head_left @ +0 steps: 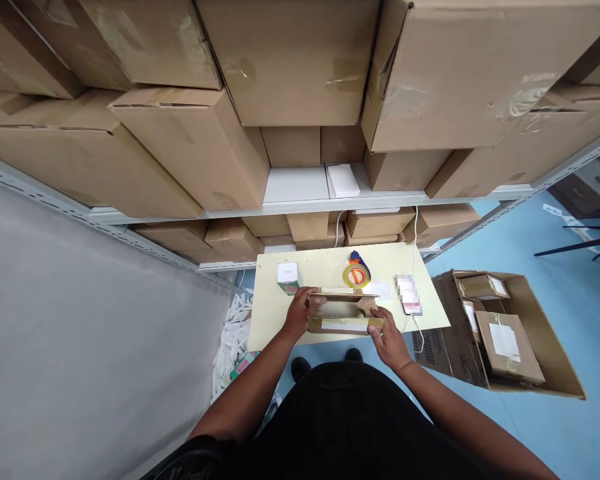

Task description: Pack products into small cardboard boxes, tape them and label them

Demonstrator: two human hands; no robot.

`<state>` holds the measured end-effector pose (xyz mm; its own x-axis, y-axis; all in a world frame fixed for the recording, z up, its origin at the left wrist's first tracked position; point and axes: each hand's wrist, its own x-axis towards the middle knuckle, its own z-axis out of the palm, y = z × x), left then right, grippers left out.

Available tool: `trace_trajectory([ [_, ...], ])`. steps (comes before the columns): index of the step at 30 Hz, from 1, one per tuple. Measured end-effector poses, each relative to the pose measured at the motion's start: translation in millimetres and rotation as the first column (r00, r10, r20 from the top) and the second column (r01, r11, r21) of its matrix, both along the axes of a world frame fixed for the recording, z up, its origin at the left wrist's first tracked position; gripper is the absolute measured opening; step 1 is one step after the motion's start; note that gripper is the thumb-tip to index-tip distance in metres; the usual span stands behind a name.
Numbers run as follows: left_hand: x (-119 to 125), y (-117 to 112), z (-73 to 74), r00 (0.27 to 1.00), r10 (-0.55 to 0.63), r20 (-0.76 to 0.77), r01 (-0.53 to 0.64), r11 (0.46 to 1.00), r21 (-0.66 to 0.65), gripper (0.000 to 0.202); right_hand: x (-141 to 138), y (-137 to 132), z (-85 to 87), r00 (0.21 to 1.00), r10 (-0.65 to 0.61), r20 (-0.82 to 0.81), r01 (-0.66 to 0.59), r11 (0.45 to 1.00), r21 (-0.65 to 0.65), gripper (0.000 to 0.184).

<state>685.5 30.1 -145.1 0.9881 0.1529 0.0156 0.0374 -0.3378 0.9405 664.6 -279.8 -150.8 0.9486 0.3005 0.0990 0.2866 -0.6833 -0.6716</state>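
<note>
I hold a small open cardboard box (341, 315) with both hands. It rests on the pale yellow table (273, 320), close to the near edge of the table and about in the middle of its width. My left hand (299, 315) is closed around the left end of the box, with the fingers bent over its short wall. My right hand (390, 337) is closed on the right near corner, with the fingers pressed on the front wall, where a strip of tape runs. The flaps stand open, and I cannot tell if something is inside.

Toward the far edge of the table stands a yellow tape roll (357, 273) in a blue and orange dispenser. At the far left part of the table stands a small white carton (287, 275), near my left hand but apart from it. On the right part of the table lies a flat blurred item (409, 295), and a white cable (415, 233) goes from the table up to the metal shelf (300, 202), which stands behind the table and carries many brown cartons. On the blue floor right of the table stands a large open carton (555, 357) with wrapped parcels in it
</note>
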Motion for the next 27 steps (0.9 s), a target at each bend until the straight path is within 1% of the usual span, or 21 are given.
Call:
trace_trajectory([
  [2,-1.4,1.3,8.7,0.999,0.001,0.051,0.001,0.998,-0.057,0.037,1.2,4.6,-3.2,0.998,-0.065,-0.008,0.066,0.997,0.051,0.046],
  [4,-3.4,3.2,17.7,0.998,-0.019,0.057,0.025,0.994,-0.107,0.038,2.8,8.6,-3.1,0.991,-0.128,-0.033,0.13,0.988,0.084,0.047],
  [6,-7.2,5.0,24.9,0.998,-0.054,0.036,0.057,0.994,-0.097,0.04,4.2,11.6,-0.3,0.981,-0.167,-0.095,0.174,0.981,0.081,0.052],
  [8,-13.6,5.0,28.5,0.998,-0.067,0.01,0.067,0.998,-0.021,0.039,4.8,14.3,3.3,0.969,-0.178,-0.171,0.19,0.98,0.056,0.058],
  [10,-21.6,2.4,27.8,1.0,-0.022,-0.021,0.024,0.995,0.092,0.033,4.7,17.1,6.0,0.958,-0.18,-0.225,0.192,0.981,0.032,0.065],
  [13,-32.5,-4.2,22.3,0.997,0.07,-0.018,-0.063,0.965,0.253,0.02,4.3,20.7,6.7,0.953,-0.186,-0.24,0.196,0.98,0.018,0.073],
  [15,-36.6,-7.7,19.7,0.998,0.069,0.011,-0.068,0.942,0.329,0.017,4.5,21.3,5.6,0.959,-0.177,-0.22,0.187,0.982,0.025,0.076],
  [18,-38.5,-9.9,22.0,1.0,-0.002,0.013,-0.003,0.914,0.406,0.02,5.5,19.1,3.5,0.978,-0.112,-0.176,0.121,0.992,0.042,0.073],
  [20,-38.6,-11.3,26.8,0.998,-0.055,0.003,0.048,0.887,0.459,0.022,6.1,17.3,2.8,0.985,-0.075,-0.158,0.082,0.996,0.036,0.07],
  [22,-38.7,-14.0,31.5,0.997,-0.08,0.004,0.067,0.858,0.509,0.025,6.5,16.5,2.6,0.988,-0.058,-0.143,0.062,0.998,0.023,0.068],
  [25,-39.5,-20.1,32.8,0.998,-0.053,0.013,0.037,0.824,0.566,0.03,7.2,17.5,3.7,0.991,-0.043,-0.125,0.044,0.999,0.005,0.065],
  [27,-40.9,-23.2,27.6,0.999,-0.029,0.014,0.015,0.8,0.6,0.031,7.8,18.4,4.9,0.99,-0.033,-0.139,0.031,0.999,-0.016,0.059],
])
